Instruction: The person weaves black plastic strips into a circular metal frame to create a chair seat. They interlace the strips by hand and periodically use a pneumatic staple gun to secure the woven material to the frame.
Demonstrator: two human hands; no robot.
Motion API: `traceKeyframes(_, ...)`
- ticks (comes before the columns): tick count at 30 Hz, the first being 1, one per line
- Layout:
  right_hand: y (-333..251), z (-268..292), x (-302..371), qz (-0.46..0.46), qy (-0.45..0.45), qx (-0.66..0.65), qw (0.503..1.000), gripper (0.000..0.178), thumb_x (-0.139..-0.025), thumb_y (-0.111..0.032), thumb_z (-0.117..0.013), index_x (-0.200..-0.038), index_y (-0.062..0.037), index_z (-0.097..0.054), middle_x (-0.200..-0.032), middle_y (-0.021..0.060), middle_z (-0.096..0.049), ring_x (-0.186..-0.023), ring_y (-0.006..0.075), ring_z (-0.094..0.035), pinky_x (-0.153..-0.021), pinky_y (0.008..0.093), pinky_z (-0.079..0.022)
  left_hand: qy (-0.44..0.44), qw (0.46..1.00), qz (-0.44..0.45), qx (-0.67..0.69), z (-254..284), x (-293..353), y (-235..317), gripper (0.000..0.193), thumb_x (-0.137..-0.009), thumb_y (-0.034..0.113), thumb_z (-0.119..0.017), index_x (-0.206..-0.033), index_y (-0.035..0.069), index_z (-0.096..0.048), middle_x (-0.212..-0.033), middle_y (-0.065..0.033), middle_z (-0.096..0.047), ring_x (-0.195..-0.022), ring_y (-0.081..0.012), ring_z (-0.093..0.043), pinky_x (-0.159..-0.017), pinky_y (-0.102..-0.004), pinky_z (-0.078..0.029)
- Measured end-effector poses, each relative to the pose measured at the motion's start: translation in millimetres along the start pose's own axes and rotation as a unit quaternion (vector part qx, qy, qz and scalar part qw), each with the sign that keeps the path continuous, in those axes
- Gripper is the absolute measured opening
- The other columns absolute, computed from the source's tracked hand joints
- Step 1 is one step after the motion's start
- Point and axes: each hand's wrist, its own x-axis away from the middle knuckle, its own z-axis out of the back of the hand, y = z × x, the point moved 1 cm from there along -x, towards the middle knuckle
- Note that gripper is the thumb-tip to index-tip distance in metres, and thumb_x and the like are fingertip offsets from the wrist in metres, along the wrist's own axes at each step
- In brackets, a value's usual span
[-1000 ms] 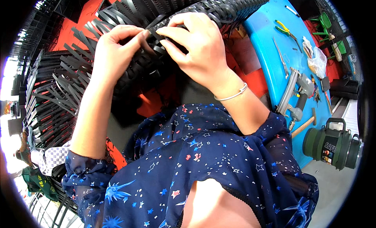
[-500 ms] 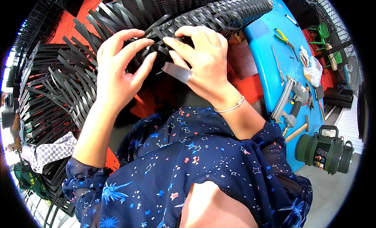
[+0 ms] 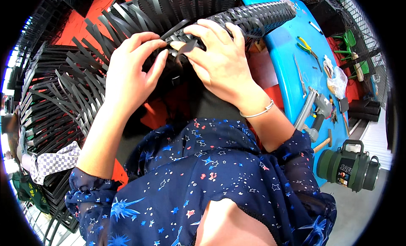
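A strip was blurred at the right hand, whose fingers hid part of the weave, while whether the left hand pinched anything was unclear, the right sleeve covered the hammer's handle end, and small items on the surface were too tiny to identify.

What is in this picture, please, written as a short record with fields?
Left hand: fingertips at the black weave; grip unclear
Right hand: over the weave; blurred dark strip by its fingers
Right wrist: silver bracelet
Left side: many black strips
Blue table: pliers, hammer, plastic bag
Lower right: dark green container with handle
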Motion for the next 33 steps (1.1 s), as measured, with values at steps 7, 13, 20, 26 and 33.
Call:
traceKeyframes(7, -1.2, 2.9, 0.7, 0.001, -0.046, -0.021, 0.999, 0.033, -0.09, -0.014, -0.066, -0.121, -0.0171, -0.075, -0.131, -0.0017, -0.067, -0.134, 0.0233, -0.054, -0.116, 0.0511, -0.026, -0.069, 0.996, 0.048, -0.023, 9.1, -22.3, -1.5, 0.018, -0.089, 0.017, -0.076, -0.1, 0.003, -0.075, -0.101, -0.0124, -0.072, -0.095, -0.0335, -0.07, -0.086, -0.0385, -0.055)
traceKeyframes(13, -0.4, 0.2, 2.9, 0.021, -0.027, -0.042, 0.999, 0.032, -0.087, -0.01, -0.067, -0.118, -0.0135, -0.073, -0.123, 0.0008, -0.069, -0.128, 0.0232, -0.058, -0.113, 0.0539, -0.029, -0.199, 0.969, 0.021, -0.142, 19.6, -47.3, -1.9, 0.02, -0.085, 0.021, -0.076, -0.097, 0.006, -0.078, -0.099, -0.0087, -0.071, -0.094, -0.0327, -0.07, -0.083, -0.0421, -0.055)
traceKeyframes(20, -0.2, -1.5, 3.8, 0.008, -0.053, -0.037, 0.998, 0.035, -0.09, -0.013, -0.064, -0.123, -0.0137, -0.075, -0.122, -0.0011, -0.067, -0.129, 0.0229, -0.057, -0.116, 0.0514, -0.025, -0.232, 0.953, -0.027, -0.193, 14.8, -54.3, 2.9, 0.02, -0.087, 0.02, -0.072, -0.094, 0.001, -0.073, -0.102, -0.0095, -0.07, -0.094, -0.0334, -0.069, -0.082, -0.0428, -0.055)
traceKeyframes(26, -0.2, -4.0, 7.0, 0.023, -0.019, -0.057, 0.998, 0.037, -0.081, -0.006, -0.066, -0.117, -0.0118, -0.071, -0.119, 0.0019, -0.064, -0.129, 0.0212, -0.056, -0.111, 0.0546, -0.031, -0.197, 0.974, -0.014, -0.114, 10.5, -43.7, -2.6, 0.02, -0.088, 0.017, -0.068, -0.091, -0.002, -0.069, -0.109, -0.0128, -0.07, -0.097, -0.0354, -0.069, -0.084, -0.0413, -0.055)
traceKeyframes(33, 0.3, -2.0, 9.5, 0.023, -0.01, -0.086, 0.996, 0.038, -0.078, -0.004, -0.069, -0.114, -0.0127, -0.071, -0.116, 0.0, -0.064, -0.128, 0.02, -0.057, -0.112, 0.0525, -0.03, -0.148, 0.988, 0.007, -0.053, 5.8, -37.8, -10.1, 0.014, -0.085, 0.011, -0.072, -0.089, -0.001, -0.069, -0.111, -0.0126, -0.071, -0.1, -0.0326, -0.07, -0.088, -0.038, -0.056)
